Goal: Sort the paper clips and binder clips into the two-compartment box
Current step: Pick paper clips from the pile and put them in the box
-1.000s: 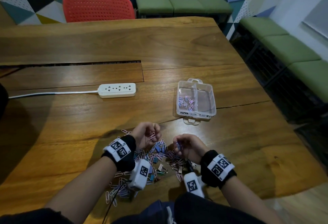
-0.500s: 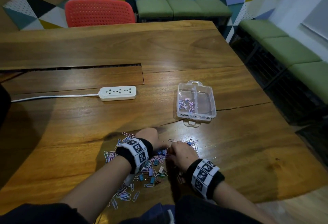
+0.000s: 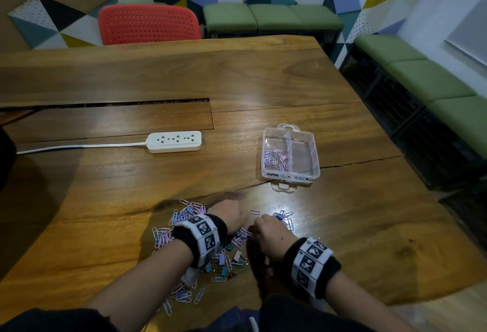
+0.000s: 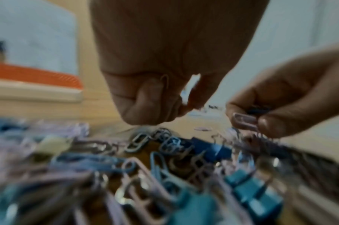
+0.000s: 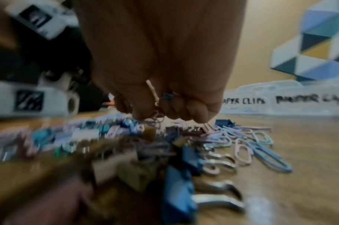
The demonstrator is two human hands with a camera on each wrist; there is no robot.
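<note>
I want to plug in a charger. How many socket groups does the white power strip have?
3, in a row along the top face of the white power strip, which lies on the table left of the clear box. None looks occupied.

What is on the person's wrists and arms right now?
Bare forearms. Each wrist wears a black band ringed with white tiles printed with black square markers; the right band looks the same. A white camera block bearing a marker hangs under the left wrist. Dark sleeves start near the elbows.
</note>
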